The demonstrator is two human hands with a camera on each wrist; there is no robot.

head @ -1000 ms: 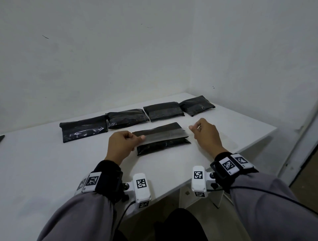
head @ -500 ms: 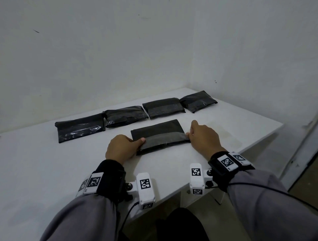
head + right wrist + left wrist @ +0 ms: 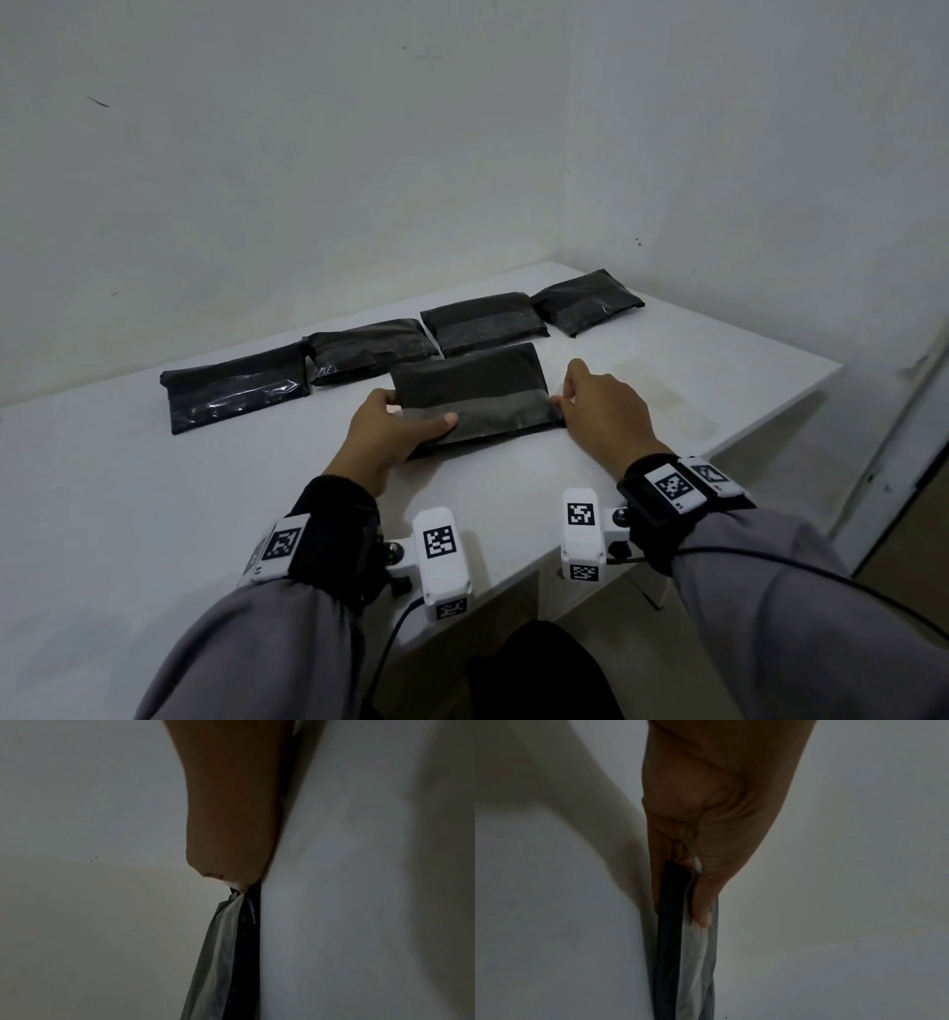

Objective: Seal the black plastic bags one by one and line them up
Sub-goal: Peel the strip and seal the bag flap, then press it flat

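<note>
- The bag [image 3: 475,395] lies flat on the worktop [image 3: 128,514], near the front edge, its long axis running left to right between the two hands.
- Its flap [image 3: 493,419], a greyer band along the near long edge, is folded over the body; the seal is probably being pressed down now.
- The left hand [image 3: 382,437] holds the bag's left end, thumb on top of the flap and fingers curled under the edge; the left wrist view shows the thumb [image 3: 702,902] lying along the pale flap.
- The right hand [image 3: 601,411] pinches the right end, fingers closed on the flap corner [image 3: 235,882].
- Both hands are equally near, one at each short end, so a smoothing stroke would run inward along the long axis.
- The bag is matte black, slightly padded, with a dull sheen on the flap.
- Beyond it, four bags [image 3: 482,321] sit in a row towards the wall, end to end, just past the held one.
</note>
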